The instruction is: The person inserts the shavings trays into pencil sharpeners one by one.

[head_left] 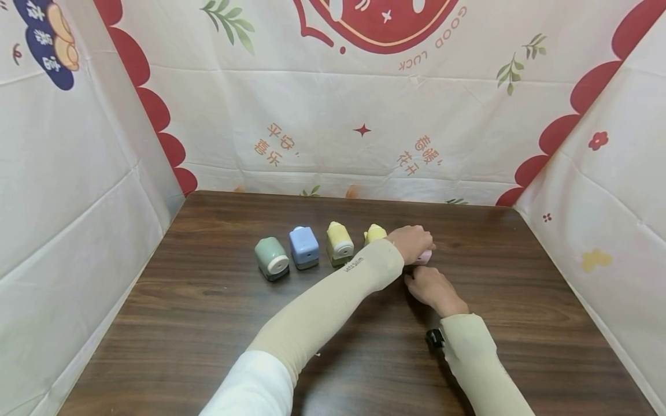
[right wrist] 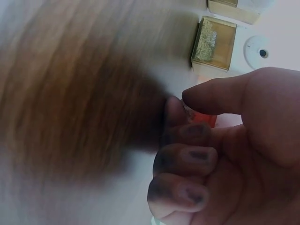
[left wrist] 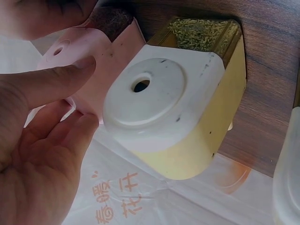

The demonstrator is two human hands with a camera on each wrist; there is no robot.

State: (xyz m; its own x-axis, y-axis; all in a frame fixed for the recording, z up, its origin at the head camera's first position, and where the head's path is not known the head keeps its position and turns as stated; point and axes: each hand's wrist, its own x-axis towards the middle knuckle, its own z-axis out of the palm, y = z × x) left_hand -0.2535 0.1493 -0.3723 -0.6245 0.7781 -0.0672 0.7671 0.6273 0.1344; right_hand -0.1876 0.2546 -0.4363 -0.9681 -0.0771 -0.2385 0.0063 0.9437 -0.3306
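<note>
A pink pencil sharpener [head_left: 424, 257] stands at the right end of a row of sharpeners. My left hand [head_left: 411, 241] reaches across and holds its body; in the left wrist view the thumb [left wrist: 61, 79] lies on one side and curled fingers on the other. Dark shavings show in its compartment. My right hand [right wrist: 225, 145] is close beside its near side, fingers curled in, thumb tip and index tip almost meeting. Behind that thumb, a bit of orange-red shows. Dark smudges mark the right fingertips. Close to the left hand is a yellow sharpener [left wrist: 187, 145] with a white front and pale shavings.
Left along the row stand another yellow sharpener [head_left: 340, 242], a blue sharpener [head_left: 304, 247] and a green sharpener [head_left: 272, 257]. The dark wood table [head_left: 208, 323] ends at a printed white cloth [head_left: 312, 104] behind and at both sides. My left forearm crosses before the row.
</note>
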